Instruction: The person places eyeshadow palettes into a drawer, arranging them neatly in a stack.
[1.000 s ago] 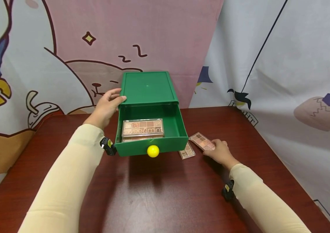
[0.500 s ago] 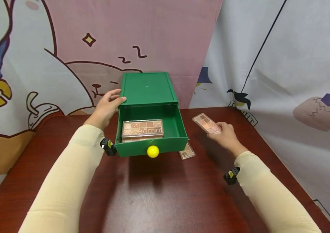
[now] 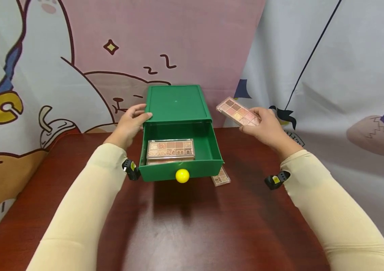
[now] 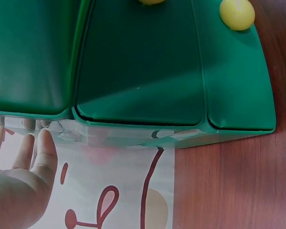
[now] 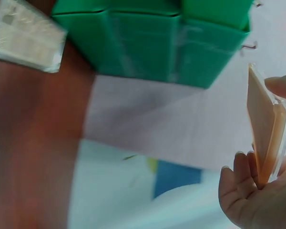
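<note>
My right hand (image 3: 266, 128) pinches an eyeshadow palette (image 3: 237, 111) in the air — at two o'clock from the open green drawer (image 3: 181, 150). My left hand (image 3: 131, 124) rests on the cabinet (image 3: 176, 103) at nine o'clock, fingers relaxed.

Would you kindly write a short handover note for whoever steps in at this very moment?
Left hand rests on the green box, at its top left edge.
Right hand holds one palette in the air, right of the box.
Drawer is open, with palettes stacked inside.
Another palette lies on the table by the drawer's right front corner.
Left: the held palette and the one on the table are not yet in the drawer.
</note>
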Demonstrator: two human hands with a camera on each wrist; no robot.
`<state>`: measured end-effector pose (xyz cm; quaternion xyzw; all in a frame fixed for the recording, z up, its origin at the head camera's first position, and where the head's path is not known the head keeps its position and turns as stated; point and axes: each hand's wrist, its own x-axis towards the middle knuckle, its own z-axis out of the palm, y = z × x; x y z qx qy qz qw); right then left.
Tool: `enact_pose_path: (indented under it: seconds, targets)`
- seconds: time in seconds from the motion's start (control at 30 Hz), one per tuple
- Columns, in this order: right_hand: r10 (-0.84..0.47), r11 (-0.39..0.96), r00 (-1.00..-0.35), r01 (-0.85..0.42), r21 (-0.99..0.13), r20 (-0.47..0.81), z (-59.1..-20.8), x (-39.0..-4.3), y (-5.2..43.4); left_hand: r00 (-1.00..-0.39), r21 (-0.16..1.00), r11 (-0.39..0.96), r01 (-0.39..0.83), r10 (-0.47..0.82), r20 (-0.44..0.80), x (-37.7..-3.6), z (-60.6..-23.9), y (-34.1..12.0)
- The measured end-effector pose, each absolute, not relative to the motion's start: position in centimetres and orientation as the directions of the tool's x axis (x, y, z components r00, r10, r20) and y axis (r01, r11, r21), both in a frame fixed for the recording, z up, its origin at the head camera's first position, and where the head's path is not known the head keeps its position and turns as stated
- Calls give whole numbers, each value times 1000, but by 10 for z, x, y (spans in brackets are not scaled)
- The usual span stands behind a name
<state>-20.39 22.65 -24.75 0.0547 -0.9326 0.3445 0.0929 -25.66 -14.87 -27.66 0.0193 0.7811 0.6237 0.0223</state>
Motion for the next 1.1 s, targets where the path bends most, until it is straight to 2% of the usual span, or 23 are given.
enact_pose_path:
  seconds: [0.2,0.5,0.73,0.93,1.1]
  targets:
    - [-157,762,-959,-269,-589,236,-216,-202,204,-998,974,225,-2,61,-16,-257,-276,-148]
    - [-361,780,-919,-392,-488,162,-185,-200,166,-999,975,223,-1,51,-13,-258,-277,-148]
    - [-449,797,-893,-412,-442,24,-167,-200,141,-999,974,226,-2,48,-13,-259,-278,-148]
    - [-524,817,-844,-460,-348,-116,-155,-203,118,-999,974,225,-2,46,-13,-259,-276,-149]
    - [-573,795,-802,-495,-352,-168,-154,-205,99,-998,971,240,4,57,-10,-258,-276,-149]
